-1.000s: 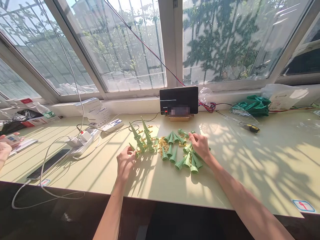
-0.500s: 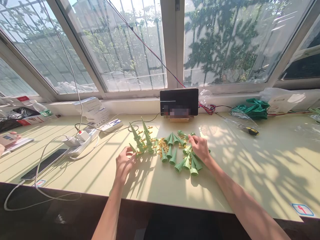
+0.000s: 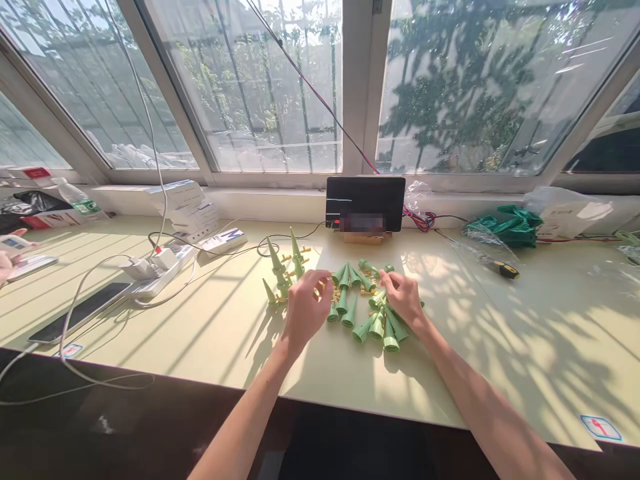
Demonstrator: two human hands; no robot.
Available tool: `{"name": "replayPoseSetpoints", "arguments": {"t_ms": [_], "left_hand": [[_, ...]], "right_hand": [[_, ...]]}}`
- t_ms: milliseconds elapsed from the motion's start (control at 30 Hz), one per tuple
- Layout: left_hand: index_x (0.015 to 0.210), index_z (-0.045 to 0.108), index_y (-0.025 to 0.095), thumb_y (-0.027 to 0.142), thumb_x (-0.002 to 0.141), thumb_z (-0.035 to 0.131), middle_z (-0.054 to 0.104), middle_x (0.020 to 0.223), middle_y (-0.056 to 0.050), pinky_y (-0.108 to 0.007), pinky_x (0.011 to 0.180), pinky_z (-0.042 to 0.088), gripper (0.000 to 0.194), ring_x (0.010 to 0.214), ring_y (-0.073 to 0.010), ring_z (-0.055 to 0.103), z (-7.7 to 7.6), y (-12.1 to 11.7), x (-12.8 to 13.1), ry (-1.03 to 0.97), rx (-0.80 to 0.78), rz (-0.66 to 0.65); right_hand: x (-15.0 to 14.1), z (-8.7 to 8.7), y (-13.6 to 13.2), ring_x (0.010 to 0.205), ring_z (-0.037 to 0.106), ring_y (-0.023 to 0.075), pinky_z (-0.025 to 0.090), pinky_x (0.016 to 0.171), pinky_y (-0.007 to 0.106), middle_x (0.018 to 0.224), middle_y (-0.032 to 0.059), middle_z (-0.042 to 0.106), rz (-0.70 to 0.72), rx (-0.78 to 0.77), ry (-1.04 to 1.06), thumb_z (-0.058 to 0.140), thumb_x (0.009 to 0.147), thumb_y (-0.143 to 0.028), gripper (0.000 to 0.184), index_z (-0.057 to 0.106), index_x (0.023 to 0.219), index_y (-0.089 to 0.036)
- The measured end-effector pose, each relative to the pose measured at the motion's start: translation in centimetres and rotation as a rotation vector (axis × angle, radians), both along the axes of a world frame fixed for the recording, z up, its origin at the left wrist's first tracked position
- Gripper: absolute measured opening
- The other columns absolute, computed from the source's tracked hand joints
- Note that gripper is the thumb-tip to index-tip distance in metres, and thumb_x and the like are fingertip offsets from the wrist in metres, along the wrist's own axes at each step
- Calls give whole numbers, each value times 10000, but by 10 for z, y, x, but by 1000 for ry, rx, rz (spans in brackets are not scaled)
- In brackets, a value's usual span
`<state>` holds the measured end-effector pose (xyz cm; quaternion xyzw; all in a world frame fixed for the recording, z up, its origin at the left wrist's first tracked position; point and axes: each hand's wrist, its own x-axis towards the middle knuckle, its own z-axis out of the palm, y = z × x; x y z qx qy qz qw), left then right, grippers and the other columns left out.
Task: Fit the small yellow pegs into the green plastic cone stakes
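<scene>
A heap of green plastic cones (image 3: 370, 313) lies on the pale yellow tabletop (image 3: 210, 333), with small yellow pieces (image 3: 336, 288) scattered among them. Left of the heap, several cones fitted with yellow pieces (image 3: 280, 270) stand upright. My left hand (image 3: 306, 312) hovers over the yellow pieces, fingers curled in a pinch; I cannot make out what is in it. My right hand (image 3: 403, 297) rests on the right part of the heap, its fingers closed around a green cone.
A black screen (image 3: 365, 203) on a wooden stand sits by the window. A power strip (image 3: 155, 270) with cables, a phone (image 3: 75, 319) and white boxes (image 3: 187, 210) lie left. Green bags (image 3: 505, 223) and a screwdriver (image 3: 503, 269) lie right. Another person's hand (image 3: 7, 257) shows at the far left.
My left hand has moved right, from beside the upright cones to over the yellow pieces. My right hand has stayed on the heap. The view has shifted a little.
</scene>
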<state>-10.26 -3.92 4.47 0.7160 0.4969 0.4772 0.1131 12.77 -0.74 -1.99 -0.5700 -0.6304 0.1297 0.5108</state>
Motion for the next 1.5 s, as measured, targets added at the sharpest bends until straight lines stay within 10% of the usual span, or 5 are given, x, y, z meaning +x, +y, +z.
{"name": "replayPoseSetpoints", "arguments": {"t_ms": [167, 300, 700, 933, 1500], "left_hand": [[881, 705, 195, 210, 889, 548, 690, 787, -42, -273, 625, 461, 158, 599, -145, 577, -14, 60, 46, 0, 3, -239], [900, 712, 175, 189, 894, 532, 692, 794, -55, -300, 669, 446, 181, 591, -160, 560, -32, 81, 57, 59, -53, -175], [1061, 750, 231, 265, 924, 578, 649, 969, -68, -297, 739, 464, 222, 844, -208, 645, -50, 70, 49, 466, -207, -92], [1030, 748, 215, 243, 930, 571, 640, 979, -72, -299, 736, 458, 205, 865, -214, 642, -53, 71, 49, 451, -217, -105], [885, 731, 176, 276, 952, 536, 645, 889, -72, -304, 738, 449, 229, 805, -202, 626, -54, 71, 47, 302, -191, -132]], "right_hand": [[-1, 0, -1, 461, 395, 141, 315, 510, 315, 485, -5, 479, 9, 2, 4, 483, 964, -523, 487, 566, 590, -221], [-1, 1, -1, 476, 392, 124, 303, 510, 290, 488, -20, 454, 23, 4, -3, 483, 972, -507, 488, 566, 600, -202], [-5, 2, -6, 544, 500, 132, 378, 559, 257, 647, 1, 620, 35, 12, -163, 542, 945, -393, 263, 655, 818, -192], [0, -5, 6, 829, 615, 237, 459, 755, 320, 831, 79, 702, 34, 76, -419, 576, 922, -313, 207, 721, 968, -173], [2, -14, 15, 834, 623, 259, 480, 779, 355, 854, 88, 745, 6, -23, -511, 651, 895, -374, 228, 796, 899, -199]]}}
